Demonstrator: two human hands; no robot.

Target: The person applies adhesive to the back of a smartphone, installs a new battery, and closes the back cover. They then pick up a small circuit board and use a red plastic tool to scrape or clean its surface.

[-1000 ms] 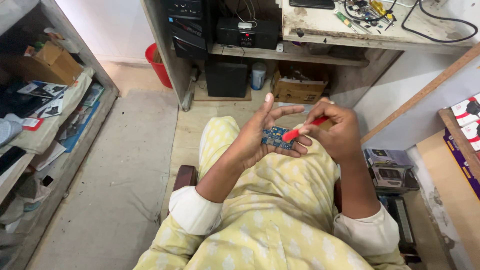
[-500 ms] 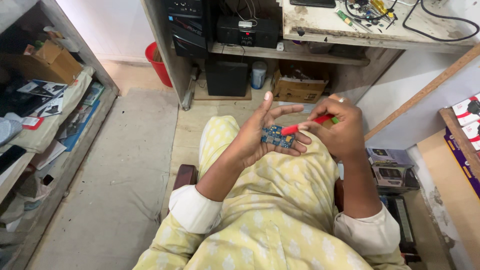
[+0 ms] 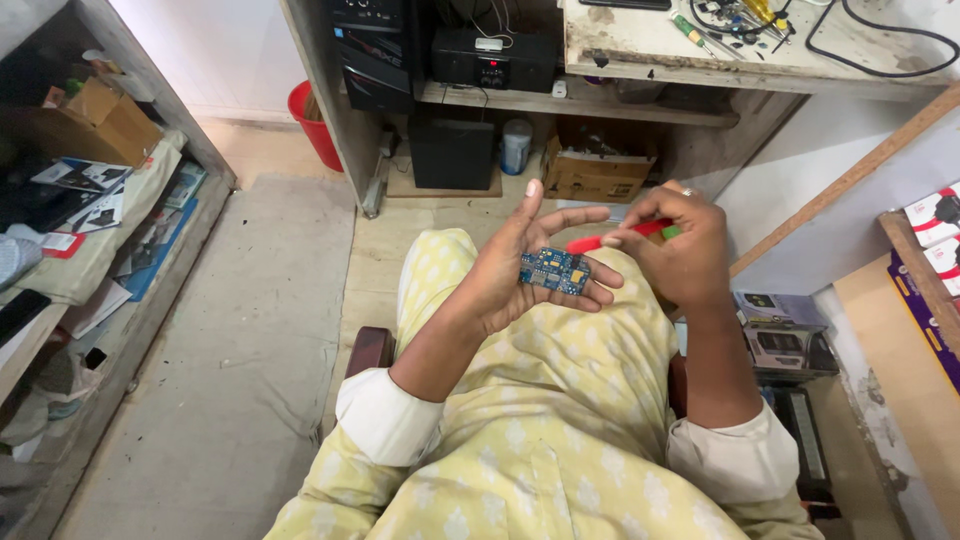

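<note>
Head camera, looking down at a seated person in a pale yellow patterned garment with white cuffs.

The left hand (image 3: pixel 520 265) is held palm up over the lap, fingers spread, its grip apart. A small blue circuit board (image 3: pixel 555 270) lies flat across the base of the fingers, resting there rather than pinched.

The right hand (image 3: pixel 680 250) has its grip clamped on a red-handled tool (image 3: pixel 615 238) with a green end; the red part points left and ends just above the board's upper edge. Whether its tip touches the board cannot be told.

Compared with a second ago, the tool lies flatter and its red end has shifted up, off the face of the board toward the left fingers. The board has stayed in the same spot on the palm. This reads as a pause or repositioning of the tool between touches on the board.

Around them: a cardboard box (image 3: pixel 597 165) on the floor, a red bucket (image 3: pixel 315 125), and a cluttered work surface (image 3: pixel 640 50) at top right.
</note>
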